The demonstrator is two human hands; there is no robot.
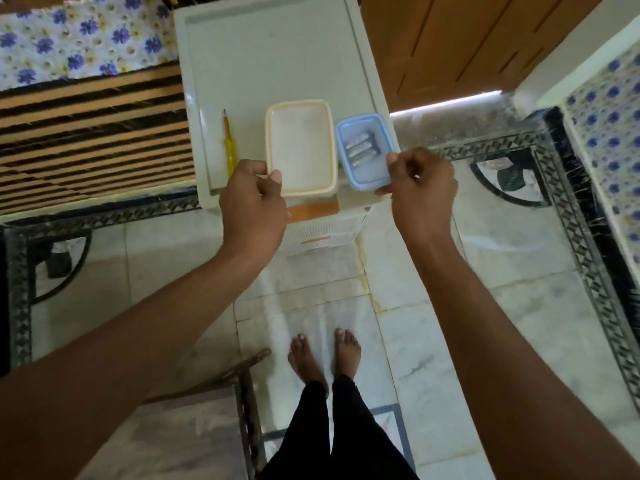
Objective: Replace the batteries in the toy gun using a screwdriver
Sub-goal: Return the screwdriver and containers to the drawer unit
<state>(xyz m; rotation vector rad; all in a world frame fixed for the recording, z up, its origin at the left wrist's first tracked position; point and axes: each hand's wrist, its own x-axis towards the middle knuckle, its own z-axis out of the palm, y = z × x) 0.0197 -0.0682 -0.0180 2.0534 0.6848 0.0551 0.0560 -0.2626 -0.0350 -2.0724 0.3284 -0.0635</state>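
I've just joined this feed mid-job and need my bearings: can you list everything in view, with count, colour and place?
drawer unit: one, white, centre; its top bears the items
screwdriver: one, yellow handle, left side of the unit's top
cream box: one, cream, middle of the top, at the near edge
blue box: one, pale blue, right of the cream box
batteries: about three, silvery, inside the blue box
floral cloth: two patches, white with blue flowers, far left and far right
slatted frame: one, brown, left of the unit
door: one, brown wood, top right
stool: one, grey-brown, lower left
left hand: grips the cream box's near-left corner
right hand: pinches the blue box's near-right corner
feet: two, bare, on the pale floor
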